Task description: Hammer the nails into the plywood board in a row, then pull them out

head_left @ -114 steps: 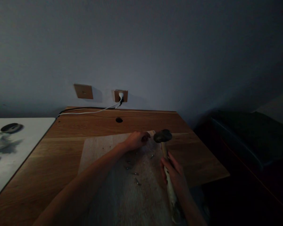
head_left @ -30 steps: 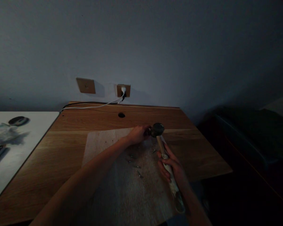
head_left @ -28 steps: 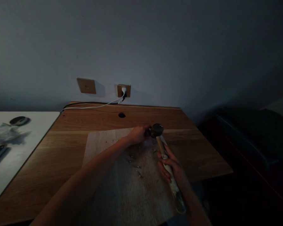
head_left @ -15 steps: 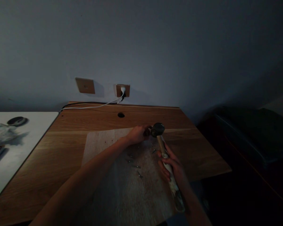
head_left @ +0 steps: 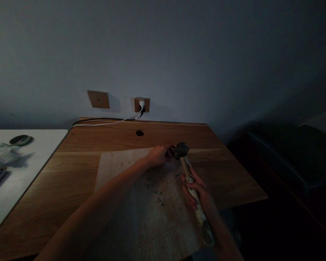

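Observation:
In the head view my right hand [head_left: 197, 188] is wrapped round the wooden handle of a hammer [head_left: 184, 165], whose dark round head points away from me. My left hand [head_left: 157, 156] is closed over the far right part of a pale wooden board [head_left: 111, 170], just left of the hammer head. Its fingertips are dark and partly hidden, so what they pinch cannot be made out. Several small metal screws or nails [head_left: 160, 200] lie loose on the board between my arms. A row of small dark dots marks the board's far left part.
The board lies on a brown wooden desk [head_left: 78, 159] with a round cable hole [head_left: 139, 133]. White and black cables run to a wall socket [head_left: 141, 105]. To the left, a white table [head_left: 51, 139] bears a roll of tape [head_left: 20, 140] and a crumpled clear bag [head_left: 5, 154].
The hammer has shifted only very slightly. Both hands stay in nearly the same place, and the loose metal pieces have not moved.

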### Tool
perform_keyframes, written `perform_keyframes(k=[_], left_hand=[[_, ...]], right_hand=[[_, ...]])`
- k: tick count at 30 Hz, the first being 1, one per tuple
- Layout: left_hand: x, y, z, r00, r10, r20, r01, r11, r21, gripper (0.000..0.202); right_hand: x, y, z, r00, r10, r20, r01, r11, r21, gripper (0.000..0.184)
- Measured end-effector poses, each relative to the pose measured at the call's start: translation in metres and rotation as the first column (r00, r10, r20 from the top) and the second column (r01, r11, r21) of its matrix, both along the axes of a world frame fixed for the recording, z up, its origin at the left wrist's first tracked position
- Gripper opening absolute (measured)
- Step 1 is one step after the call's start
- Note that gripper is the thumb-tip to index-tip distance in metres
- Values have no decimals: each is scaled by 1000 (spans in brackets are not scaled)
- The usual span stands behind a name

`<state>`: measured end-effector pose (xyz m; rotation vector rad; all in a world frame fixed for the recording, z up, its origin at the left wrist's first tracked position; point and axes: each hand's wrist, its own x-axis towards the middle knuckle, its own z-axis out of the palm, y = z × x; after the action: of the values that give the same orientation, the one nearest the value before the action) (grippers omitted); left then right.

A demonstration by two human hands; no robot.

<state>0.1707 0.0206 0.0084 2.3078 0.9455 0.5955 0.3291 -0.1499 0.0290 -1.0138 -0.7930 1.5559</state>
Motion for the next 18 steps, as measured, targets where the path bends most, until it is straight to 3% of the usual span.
perform_keyframes(k=[10, 18], left_hand=[[-1, -1, 0, 1000, 7, 29, -7, 1000, -20, 55], [-1, 0, 0, 999, -27, 46, 29, 998, -53, 43]], right_hand=[[0, -1, -1, 999, 8, 52, -9, 1000, 9, 63], [0, -3, 0, 998, -5, 67, 3, 1000, 29, 61]])
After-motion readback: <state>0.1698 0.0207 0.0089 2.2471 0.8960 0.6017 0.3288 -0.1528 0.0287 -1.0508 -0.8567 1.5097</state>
